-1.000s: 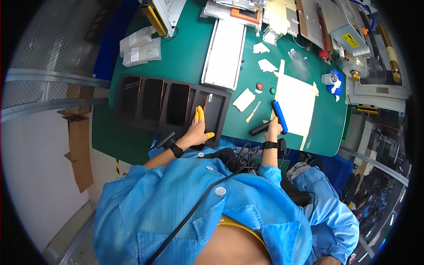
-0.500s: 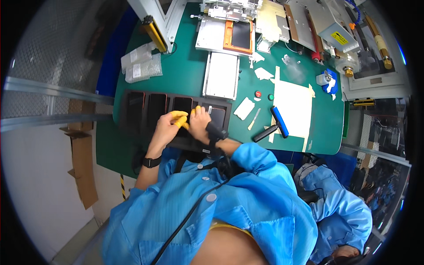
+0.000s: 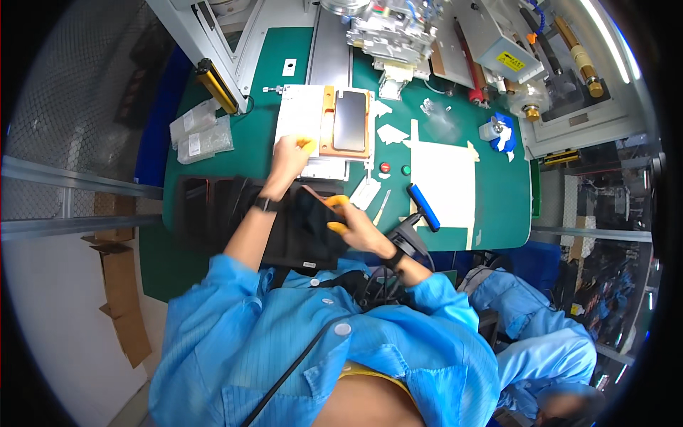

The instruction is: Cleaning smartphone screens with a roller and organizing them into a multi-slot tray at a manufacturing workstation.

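Observation:
My left hand (image 3: 290,158), with yellow finger covers, is over the near part of a white sliding plate (image 3: 299,112); its fingers are drawn together, and whatever they hold is hidden. An orange-brown fixture (image 3: 328,135) on this plate carries a dark phone-shaped panel (image 3: 350,121). Lower and to the right, my right hand (image 3: 359,226) grips the side of a dark flat phone-like panel (image 3: 313,210) with a reddish edge. This panel is tilted above the black tray (image 3: 309,255) and smeared by motion. Several similar dark panels lie in the tray's left slots.
Right of the tray are a blue-headed roller (image 3: 425,208), a thin knife-like tool (image 3: 382,207), a red button (image 3: 385,168) and a green button (image 3: 406,170). A taped cream sheet (image 3: 448,185) lies beyond. Bubble-wrap bags (image 3: 203,135) rest at left. Someone in blue (image 3: 541,334) sits at right.
The white plate with its fixture has come nearer to me. My left hand has moved from the tray up to the plate. My right hand has lifted and tilted a panel.

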The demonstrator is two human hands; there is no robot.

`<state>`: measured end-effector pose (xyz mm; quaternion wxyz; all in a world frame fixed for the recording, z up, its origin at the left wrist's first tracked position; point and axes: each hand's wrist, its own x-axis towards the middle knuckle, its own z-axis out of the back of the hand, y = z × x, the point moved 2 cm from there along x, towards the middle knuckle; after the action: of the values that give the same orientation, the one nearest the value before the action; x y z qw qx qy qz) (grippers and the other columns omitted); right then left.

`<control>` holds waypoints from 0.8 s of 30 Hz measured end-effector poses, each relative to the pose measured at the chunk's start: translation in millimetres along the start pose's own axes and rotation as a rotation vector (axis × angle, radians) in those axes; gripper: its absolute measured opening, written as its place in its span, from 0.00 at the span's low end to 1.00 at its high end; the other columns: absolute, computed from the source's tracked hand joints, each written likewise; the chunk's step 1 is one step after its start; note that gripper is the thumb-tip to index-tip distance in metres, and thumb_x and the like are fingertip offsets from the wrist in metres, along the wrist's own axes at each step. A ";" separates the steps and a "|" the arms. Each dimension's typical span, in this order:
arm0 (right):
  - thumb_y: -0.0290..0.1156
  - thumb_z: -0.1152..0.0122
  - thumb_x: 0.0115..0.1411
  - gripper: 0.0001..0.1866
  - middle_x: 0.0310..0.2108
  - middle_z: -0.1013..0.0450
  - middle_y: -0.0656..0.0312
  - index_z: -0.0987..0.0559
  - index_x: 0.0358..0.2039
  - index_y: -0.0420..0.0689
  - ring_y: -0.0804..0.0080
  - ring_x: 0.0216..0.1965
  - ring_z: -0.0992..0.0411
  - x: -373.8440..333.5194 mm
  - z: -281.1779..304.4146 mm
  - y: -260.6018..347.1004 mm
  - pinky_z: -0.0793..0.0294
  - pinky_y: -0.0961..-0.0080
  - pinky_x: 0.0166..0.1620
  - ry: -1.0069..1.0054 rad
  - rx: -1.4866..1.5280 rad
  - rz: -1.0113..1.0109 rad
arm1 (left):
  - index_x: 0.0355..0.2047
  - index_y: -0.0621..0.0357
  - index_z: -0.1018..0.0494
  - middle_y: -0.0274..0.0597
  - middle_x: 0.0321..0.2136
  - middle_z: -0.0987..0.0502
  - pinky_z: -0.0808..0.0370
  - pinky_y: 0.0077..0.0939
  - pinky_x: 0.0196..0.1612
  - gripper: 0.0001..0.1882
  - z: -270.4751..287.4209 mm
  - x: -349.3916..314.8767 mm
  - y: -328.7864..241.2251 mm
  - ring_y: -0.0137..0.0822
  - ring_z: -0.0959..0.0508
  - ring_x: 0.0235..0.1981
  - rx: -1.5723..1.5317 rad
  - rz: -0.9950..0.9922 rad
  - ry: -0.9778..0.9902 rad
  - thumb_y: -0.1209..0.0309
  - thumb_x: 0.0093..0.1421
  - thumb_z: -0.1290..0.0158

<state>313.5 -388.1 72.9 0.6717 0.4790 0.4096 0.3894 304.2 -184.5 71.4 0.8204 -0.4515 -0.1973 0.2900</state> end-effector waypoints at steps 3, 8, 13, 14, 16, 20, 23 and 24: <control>0.19 0.46 0.51 0.22 0.38 0.30 0.50 0.41 0.46 0.41 0.63 0.41 0.30 -27.7 41.4 8.7 0.34 0.73 0.43 -0.216 -0.051 -0.145 | 0.28 0.61 0.26 0.53 0.26 0.25 0.29 0.37 0.32 0.19 -36.2 41.5 -10.3 0.47 0.25 0.29 0.134 0.165 0.143 0.55 0.48 0.48; 0.15 0.50 0.52 0.22 0.36 0.29 0.54 0.41 0.47 0.42 0.75 0.37 0.30 -12.8 90.3 -24.6 0.31 0.82 0.37 -0.534 0.256 -0.090 | 0.27 0.62 0.27 0.50 0.28 0.26 0.30 0.35 0.33 0.21 -76.0 55.6 -9.6 0.45 0.26 0.32 0.378 0.011 -0.070 0.55 0.42 0.43; 0.25 0.43 0.50 0.22 0.33 0.29 0.51 0.37 0.45 0.41 0.63 0.35 0.29 71.2 119.6 -48.3 0.31 0.73 0.36 -0.768 -0.071 -0.013 | 0.32 0.64 0.30 0.43 0.26 0.27 0.28 0.25 0.26 0.10 -43.0 34.1 -22.3 0.33 0.26 0.26 -0.815 0.403 0.186 0.79 0.47 0.53; 0.27 0.42 0.49 0.22 0.32 0.29 0.50 0.36 0.45 0.41 0.58 0.35 0.29 84.7 115.0 -24.2 0.32 0.70 0.37 -0.815 -0.168 -0.001 | 0.38 0.65 0.34 0.46 0.29 0.28 0.25 0.29 0.28 0.15 -26.9 21.5 -29.4 0.36 0.25 0.28 -0.971 0.437 0.189 0.80 0.48 0.55; 0.25 0.45 0.48 0.18 0.34 0.31 0.47 0.35 0.42 0.39 0.50 0.36 0.33 109.3 106.7 -9.3 0.34 0.64 0.40 -0.825 -0.140 -0.066 | 0.45 0.65 0.40 0.49 0.33 0.29 0.23 0.35 0.29 0.19 2.4 -4.6 -42.8 0.42 0.24 0.31 -1.207 0.506 0.271 0.81 0.49 0.57; 0.42 0.44 0.47 0.27 0.43 0.43 0.45 0.34 0.42 0.34 0.48 0.45 0.45 133.8 83.9 -18.8 0.43 0.54 0.45 -0.911 -0.656 -0.290 | 0.55 0.52 0.49 0.52 0.42 0.34 0.25 0.46 0.34 0.29 34.1 -47.4 -33.4 0.52 0.27 0.39 -1.203 0.505 0.253 0.80 0.52 0.58; 0.46 0.46 0.49 0.28 0.43 0.41 0.45 0.34 0.45 0.38 0.49 0.46 0.45 116.7 84.0 -23.2 0.43 0.55 0.45 -0.827 -0.768 -0.153 | 0.53 0.54 0.45 0.50 0.42 0.34 0.25 0.46 0.36 0.26 44.9 -71.0 -17.8 0.50 0.28 0.40 -1.249 0.586 0.197 0.79 0.52 0.57; 0.47 0.47 0.49 0.28 0.43 0.40 0.45 0.33 0.46 0.40 0.48 0.46 0.45 104.2 89.8 -29.4 0.43 0.55 0.45 -0.778 -0.755 -0.133 | 0.53 0.54 0.45 0.50 0.42 0.34 0.25 0.46 0.36 0.26 46.5 -78.4 -14.5 0.50 0.28 0.40 -1.258 0.596 0.194 0.79 0.52 0.57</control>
<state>437.9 -328.9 44.5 0.9221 0.2863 -0.0082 0.2601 222.1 -212.8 102.8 0.3028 -0.8992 -0.1215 0.2917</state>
